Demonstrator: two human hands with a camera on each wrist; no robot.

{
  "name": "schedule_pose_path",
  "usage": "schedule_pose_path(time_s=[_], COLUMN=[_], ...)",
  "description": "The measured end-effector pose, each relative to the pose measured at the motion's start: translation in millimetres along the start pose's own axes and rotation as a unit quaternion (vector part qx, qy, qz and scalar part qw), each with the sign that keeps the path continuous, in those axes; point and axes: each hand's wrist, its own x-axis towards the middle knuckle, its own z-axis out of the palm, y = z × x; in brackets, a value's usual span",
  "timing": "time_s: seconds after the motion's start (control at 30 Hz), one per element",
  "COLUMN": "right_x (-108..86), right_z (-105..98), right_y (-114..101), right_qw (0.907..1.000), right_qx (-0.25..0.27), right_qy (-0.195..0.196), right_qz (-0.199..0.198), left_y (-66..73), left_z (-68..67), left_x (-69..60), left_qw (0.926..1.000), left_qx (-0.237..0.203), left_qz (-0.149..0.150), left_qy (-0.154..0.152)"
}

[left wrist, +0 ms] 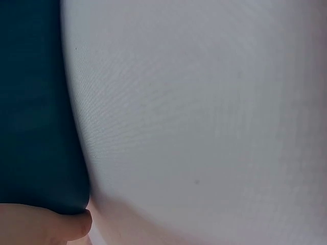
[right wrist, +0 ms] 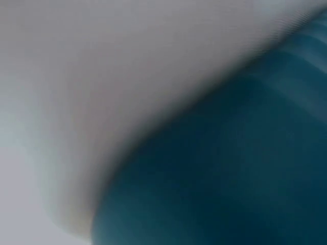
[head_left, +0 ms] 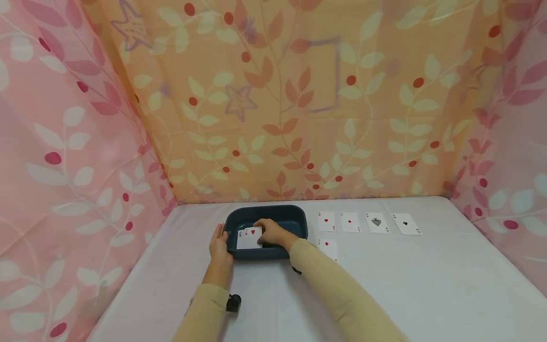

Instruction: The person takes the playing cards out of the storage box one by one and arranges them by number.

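Observation:
In the head view, a dark blue tray (head_left: 267,254) sits on the white table. My left hand (head_left: 220,246) lies along the tray's left side with its fingers fairly straight and touches it. Reaching in from the right, my right hand (head_left: 274,233) grips white playing cards (head_left: 248,243) at their right edge, inside the tray; a red heart shows on the front one. The left wrist view has the left thumb (left wrist: 46,224) against a corner of the blue tray (left wrist: 36,112). Only the tray's outer side (right wrist: 230,168) shows in the right wrist view; the right fingers are out of sight there.
Right of the tray lie an ace-like heart card (head_left: 326,221), a diamond card (head_left: 350,222), a spade card (head_left: 377,222) and a club card (head_left: 407,223) in a row. Below the heart lies another diamond card (head_left: 328,247), partly behind the right sleeve. Patterned cloth (head_left: 273,142) hangs behind.

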Motion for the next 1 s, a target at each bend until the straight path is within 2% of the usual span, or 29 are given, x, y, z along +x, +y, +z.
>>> schedule_pose_path(time_s=[0.07,0.17,0.27,0.5,1.0], right_x=[-4.5,-11.2,-16.8,-29.2,-64.1], right_z=[-3.1,-8.8,-15.9,-35.6,-70.6], right_y=[-1.3,-3.8,-5.3,-0.4,13.1], right_qw=[0.9985,0.9913,0.9843,0.9764,0.9736], right_qx=[0.055,0.129,0.172,0.202,0.198], right_qy=[0.005,0.017,0.029,0.062,0.085], right_qz=[0.003,0.019,0.027,0.043,0.076], left_y=[0.0,0.3,1.0,4.0,3.7], left_z=[-0.7,-1.7,-3.0,-3.5,0.4], left_x=[0.5,1.0,0.8,0.8,-2.8], left_qw=[1.0000,1.0000,0.9998,0.9996,0.9991], left_qx=[0.003,0.009,0.017,0.025,0.033], left_qz=[0.000,0.000,0.004,-0.005,-0.018], left_qy=[0.001,0.005,0.007,0.008,0.017])
